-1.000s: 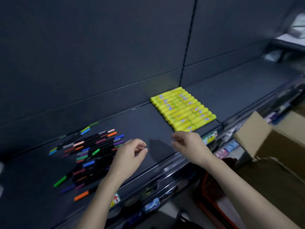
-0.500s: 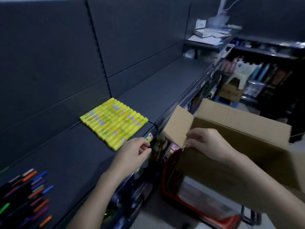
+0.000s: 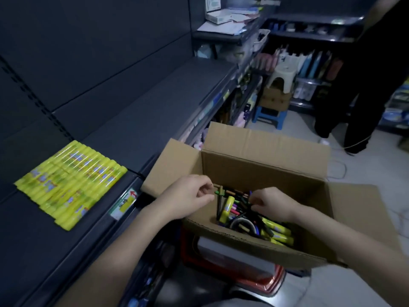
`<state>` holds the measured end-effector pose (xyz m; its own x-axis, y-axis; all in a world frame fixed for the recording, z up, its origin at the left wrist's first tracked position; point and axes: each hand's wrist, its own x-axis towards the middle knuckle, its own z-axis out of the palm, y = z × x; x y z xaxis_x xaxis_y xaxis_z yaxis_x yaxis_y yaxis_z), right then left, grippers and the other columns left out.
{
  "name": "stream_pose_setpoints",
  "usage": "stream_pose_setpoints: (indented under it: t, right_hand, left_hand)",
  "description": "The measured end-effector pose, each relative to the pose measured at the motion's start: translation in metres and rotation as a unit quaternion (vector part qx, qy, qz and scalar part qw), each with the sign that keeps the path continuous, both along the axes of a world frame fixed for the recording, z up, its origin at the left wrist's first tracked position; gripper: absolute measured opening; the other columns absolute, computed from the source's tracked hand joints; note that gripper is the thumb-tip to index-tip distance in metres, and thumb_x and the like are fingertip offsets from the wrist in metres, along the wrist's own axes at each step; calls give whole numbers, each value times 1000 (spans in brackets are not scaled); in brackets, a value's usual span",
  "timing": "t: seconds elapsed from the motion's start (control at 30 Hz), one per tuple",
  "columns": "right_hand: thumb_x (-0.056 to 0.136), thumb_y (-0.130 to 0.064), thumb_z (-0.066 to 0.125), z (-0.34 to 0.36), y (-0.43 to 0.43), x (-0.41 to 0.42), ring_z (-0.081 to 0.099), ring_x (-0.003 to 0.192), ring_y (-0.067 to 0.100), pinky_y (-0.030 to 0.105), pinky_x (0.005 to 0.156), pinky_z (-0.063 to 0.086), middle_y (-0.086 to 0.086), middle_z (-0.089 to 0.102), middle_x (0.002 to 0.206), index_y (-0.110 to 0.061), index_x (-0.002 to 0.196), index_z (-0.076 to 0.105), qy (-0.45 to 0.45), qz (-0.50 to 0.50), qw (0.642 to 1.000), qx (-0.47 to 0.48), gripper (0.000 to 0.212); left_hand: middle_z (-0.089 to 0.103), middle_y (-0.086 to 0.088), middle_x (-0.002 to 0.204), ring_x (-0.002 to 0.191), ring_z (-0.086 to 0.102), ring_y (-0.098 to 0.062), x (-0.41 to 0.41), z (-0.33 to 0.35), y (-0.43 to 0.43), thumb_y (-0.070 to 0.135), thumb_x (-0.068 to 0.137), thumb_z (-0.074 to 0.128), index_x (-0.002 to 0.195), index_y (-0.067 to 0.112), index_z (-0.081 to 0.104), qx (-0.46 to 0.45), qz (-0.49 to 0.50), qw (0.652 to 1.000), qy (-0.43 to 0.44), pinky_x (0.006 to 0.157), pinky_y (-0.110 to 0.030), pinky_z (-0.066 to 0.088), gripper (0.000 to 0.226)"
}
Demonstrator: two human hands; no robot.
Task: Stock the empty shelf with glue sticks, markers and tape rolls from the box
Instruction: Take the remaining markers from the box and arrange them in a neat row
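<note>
The markers [image 3: 239, 207] lie in a loose heap at the bottom of the open box [image 3: 254, 165], mixed with yellow glue sticks [image 3: 278, 231] and a tape roll [image 3: 242, 224], all directly under and between the two hands. The right grip [image 3: 272, 202] reaches down into the heap with its fingers curled among the dark marker barrels. The fingertips are buried there, so I cannot tell whether they have closed on any. The left grip [image 3: 190, 196] hovers at the box's near-left corner, its fingers curled and its thumb drawn in just beside a green-capped marker [image 3: 218, 192]. Whether it pinches that marker I cannot tell either. Both hands work the same spot, probably to gather a bundle rather than single pens, since the thin barrels cross each other and would snag. The box sits on a red crate [image 3: 232, 269], which raises it close to shelf height so each trip is short. To the left of the left grip, a neat row of glue sticks [image 3: 70, 180] lies side by side on the dark shelf [image 3: 137, 120], leaving bare shelf beyond for tape. Far past the right grip a person in dark clothes [image 3: 365, 85] stands near a white stool [image 3: 284, 76].
</note>
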<state>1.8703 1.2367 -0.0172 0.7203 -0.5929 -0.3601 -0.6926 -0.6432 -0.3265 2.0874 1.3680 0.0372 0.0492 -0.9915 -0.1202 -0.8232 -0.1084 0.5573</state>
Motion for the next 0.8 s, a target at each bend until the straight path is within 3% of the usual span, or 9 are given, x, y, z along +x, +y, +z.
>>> stream_pose_setpoints:
  t: [0.1,0.2,0.33,0.43,0.63,0.8]
  right_hand:
    - [93,-25,57,-27,-5,-21,60,86,20,28,70,44,5,67,99,-13,104,65,-14,-63,998,25,19]
    - [92,-22,57,-51,-1,-32,63,93,24,32,74,48,7,69,103,-12,108,66,-59,-167,983,39,21]
    - [91,-18,54,-78,9,-44,62,92,28,33,67,44,10,68,100,-9,110,63,-51,-234,968,69,23]
    - [90,-19,53,-94,11,-55,62,100,29,34,76,48,12,68,108,-10,122,60,-38,-284,953,98,34]
    - [89,-16,54,-105,0,-69,61,102,28,32,82,48,12,69,107,-9,124,60,-51,-363,921,132,36]
    - [90,-22,60,-117,-5,-77,61,104,28,27,80,45,12,67,112,-8,122,61,-65,-434,885,156,35]
  left_hand:
    - [63,7,104,89,58,-4,-16,-1,-32,36,90,61,117,20,60,72,-58,995,-30,73,-16,46,32]
    - [63,2,110,96,59,-13,-35,-10,-57,40,87,64,123,19,57,156,-119,979,-48,83,-27,49,42]
    - [61,-2,114,99,57,-20,-51,-43,-82,42,87,64,123,16,55,235,-193,950,-73,80,-29,46,46]
    - [59,-4,117,95,54,-17,-56,-80,-98,43,87,63,127,14,53,269,-208,937,-77,73,-26,40,51]
    - [55,-8,128,110,53,-24,-70,-146,-118,38,80,72,130,12,50,319,-241,913,-80,86,-31,46,60]
    - [47,-7,138,123,47,-25,-96,-182,-123,32,76,76,138,16,44,323,-330,879,-119,97,-32,43,72]
